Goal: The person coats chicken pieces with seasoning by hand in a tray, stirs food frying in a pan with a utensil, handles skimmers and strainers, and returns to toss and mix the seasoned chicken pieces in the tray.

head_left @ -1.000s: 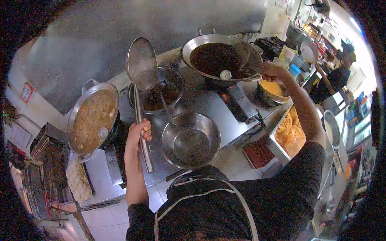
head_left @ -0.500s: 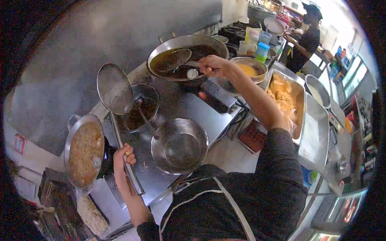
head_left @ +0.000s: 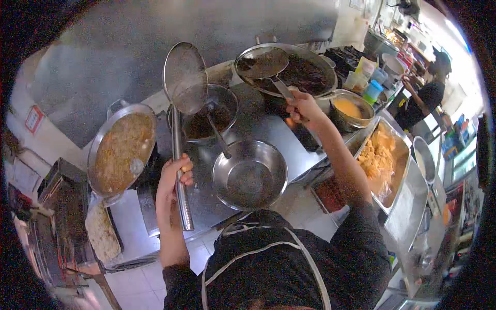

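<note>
My left hand [head_left: 174, 178] is wrapped round the long metal handle of a large mesh skimmer [head_left: 186, 77], held with its round head up. That head overlaps the rim of a pot of dark liquid [head_left: 222, 116], in which a ladle [head_left: 217, 133] rests. With my right hand [head_left: 306, 109] I grip the handle of a second mesh strainer [head_left: 262, 61]. Its head is above the left part of a big wok of dark oil [head_left: 310, 75]. Below, between my arms, stands a steel bowl [head_left: 250, 173] with nothing visible in it.
On the left a pan of bubbling oil [head_left: 124, 150] holds frying food. At right are a bowl of yellow liquid [head_left: 349, 107], a steel tray of battered-looking food [head_left: 382, 155] and a metal tray [head_left: 408, 199]. Plastic jugs [head_left: 373, 90] stand behind. Another person [head_left: 429, 93] works at back right.
My view has shifted, so the scene sits differently. The right strainer has lifted from down at the oil to above the wok. The left skimmer now stands more upright.
</note>
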Demonstrator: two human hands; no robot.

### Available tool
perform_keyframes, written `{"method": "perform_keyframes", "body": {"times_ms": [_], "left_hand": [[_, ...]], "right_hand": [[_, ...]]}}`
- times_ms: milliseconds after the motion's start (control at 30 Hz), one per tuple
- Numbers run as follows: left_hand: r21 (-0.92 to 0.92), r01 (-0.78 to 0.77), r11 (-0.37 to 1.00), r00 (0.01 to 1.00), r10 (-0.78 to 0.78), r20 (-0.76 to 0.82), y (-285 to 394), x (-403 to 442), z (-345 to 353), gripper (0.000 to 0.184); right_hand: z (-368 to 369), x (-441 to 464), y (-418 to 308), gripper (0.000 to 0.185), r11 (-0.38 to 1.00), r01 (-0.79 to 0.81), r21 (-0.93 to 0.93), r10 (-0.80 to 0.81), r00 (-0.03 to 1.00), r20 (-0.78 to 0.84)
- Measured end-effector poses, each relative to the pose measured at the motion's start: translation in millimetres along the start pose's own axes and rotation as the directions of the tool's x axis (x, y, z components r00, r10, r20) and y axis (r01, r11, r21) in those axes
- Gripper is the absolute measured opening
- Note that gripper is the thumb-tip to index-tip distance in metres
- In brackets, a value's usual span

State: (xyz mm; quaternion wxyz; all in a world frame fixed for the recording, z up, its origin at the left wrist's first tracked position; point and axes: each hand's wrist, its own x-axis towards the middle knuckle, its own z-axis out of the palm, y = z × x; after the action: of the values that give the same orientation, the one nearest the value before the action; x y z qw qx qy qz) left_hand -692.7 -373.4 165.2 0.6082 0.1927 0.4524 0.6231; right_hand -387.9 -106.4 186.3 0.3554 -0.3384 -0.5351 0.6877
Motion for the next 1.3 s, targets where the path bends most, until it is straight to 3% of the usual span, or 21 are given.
{"method": "perform_keyframes", "body": {"times_ms": [100, 167, 300, 367, 433, 467, 533, 567, 633, 700, 767, 833, 933, 1033, 1100, 1133, 1167, 1233, 1267, 1300], "left_hand": [[-0.037, 0.0, 0.999, 0.999, 0.001, 0.034, -0.3, -2.0, -6.4, 0.01], [-0.04, -0.017, 0.999, 0.999, 0.019, 0.035, 0.9, -7.3, -8.7, 0.01], [-0.047, -0.052, 0.998, 0.998, 0.053, 0.025, 4.9, -19.8, -7.8, 0.011], [-0.006, -0.077, 0.997, 0.997, 0.077, -0.009, 10.0, -19.8, -6.6, 0.012], [0.03, -0.107, 0.994, 0.992, 0.109, -0.056, 16.8, -20.0, -5.8, 0.013], [0.078, -0.105, 0.991, 0.989, 0.112, -0.093, 21.2, -18.7, -4.7, 0.014], [0.116, -0.156, 0.981, 0.976, 0.171, -0.135, 24.1, -16.5, -2.8, 0.016], [0.106, -0.165, 0.98, 0.971, 0.181, -0.159, 26.4, -13.3, -2.9, 0.016], [0.316, -0.167, 0.934, 0.955, 0.233, -0.184, 27.9, -5.9, -5.3, 0.016], [0.305, -0.181, 0.935, 0.949, 0.247, -0.194, 21.9, -0.5, -6.7, 0.013], [0.306, -0.22, 0.926, 0.942, 0.284, -0.181, 26.1, 7.5, -10.2, 0.011], [0.145, -0.15, 0.978, 0.962, 0.178, -0.207, 22.4, 13.9, -15.5, 0.012], [0.163, -0.199, 0.966, 0.959, 0.226, -0.172, 16.3, 26.8, -19.5, 0.013], [0.213, -0.169, 0.962, 0.955, 0.213, -0.205, 8.9, 38.1, -17.9, 0.015], [0.281, -0.111, 0.953, 0.971, 0.165, -0.173, 1.6, 43.6, -19.1, 0.018], [0.31, -0.137, 0.941, 0.957, 0.207, -0.205, 1.4, 46.2, -18.3, 0.018], [0.34, -0.168, 0.925, 0.939, 0.255, -0.232, 2.9, 48.8, -16.4, 0.018], [0.289, -0.162, 0.944, 0.947, 0.231, -0.224, 6.0, 45.3, -12.5, 0.016], [0.198, -0.14, 0.97, 0.963, 0.18, -0.202, 7.6, 44.7, -10.7, 0.015], [0.104, -0.105, 0.989, 0.975, 0.123, -0.183, 8.0, 43.7, -8.2, 0.014]], "right_hand": [[5.5, -1.9, -1.7, 0.006, 1.0, -0.007, -0.013, 0.008, 1.0, 0.021], [18.2, -5.3, -0.4, 0.009, 1.0, 0.01, 0.006, -0.009, 0.991, -0.135], [37.4, -15.1, 2.3, 0.015, 0.992, 0.058, -0.112, -0.068, 0.994, -0.087], [64.8, -28.9, 0.0, 0.03, 0.949, 0.09, -0.302, -0.143, 0.977, -0.157], [73.5, -19.2, 33.2, 0.041, 0.961, 0.145, -0.236, -0.173, 0.98, -0.102], [71.8, -4.6, 65.7, 0.044, 0.856, 0.305, -0.417, -0.363, 0.929, -0.067], [87.6, -11.4, 93.7, 0.047, 0.693, 0.45, -0.563, -0.526, 0.85, 0.031], [97.3, -21.4, 108.5, 0.048, 0.63, 0.424, -0.65, -0.516, 0.855, 0.057], [106.2, -27.5, 115.8, 0.05, 0.557, 0.4, -0.728, -0.49, 0.866, 0.1], [93.7, -25.3, 112.5, 0.055, 0.404, 0.204, -0.892, -0.263, 0.96, 0.101], [90.8, -21.0, 118.1, 0.055, 0.389, 0.216, -0.895, -0.298, 0.949, 0.1], [82.7, -21.2, 117.2, 0.054, 0.38, 0.205, -0.902, -0.321, 0.944, 0.079], [75.9, -18.8, 116.1, 0.053, 0.297, 0.186, -0.937, -0.236, 0.965, 0.117], [87.1, -27.8, 124.5, 0.055, 0.37, 0.257, -0.893, -0.383, 0.918, 0.106], [93.9, -39.2, 127.4, 0.052, 0.148, 0.118, -0.982, -0.217, 0.973, 0.084], [94.9, -38.2, 116.7, 0.053, 0.168, 0.09, -0.982, -0.117, 0.991, 0.071], [87.7, -37.6, 121.0, 0.053, 0.18, 0.067, -0.981, -0.125, 0.991, 0.045], [72.6, -31.2, 127.5, 0.053, 0.248, 0.208, -0.946, -0.269, 0.953, 0.139], [60.8, -28.1, 121.7, 0.053, 0.252, 0.185, -0.95, -0.283, 0.953, 0.11], [50.9, -28.5, 108.6, 0.05, 0.464, 0.246, -0.851, -0.303, 0.947, 0.108]]}}
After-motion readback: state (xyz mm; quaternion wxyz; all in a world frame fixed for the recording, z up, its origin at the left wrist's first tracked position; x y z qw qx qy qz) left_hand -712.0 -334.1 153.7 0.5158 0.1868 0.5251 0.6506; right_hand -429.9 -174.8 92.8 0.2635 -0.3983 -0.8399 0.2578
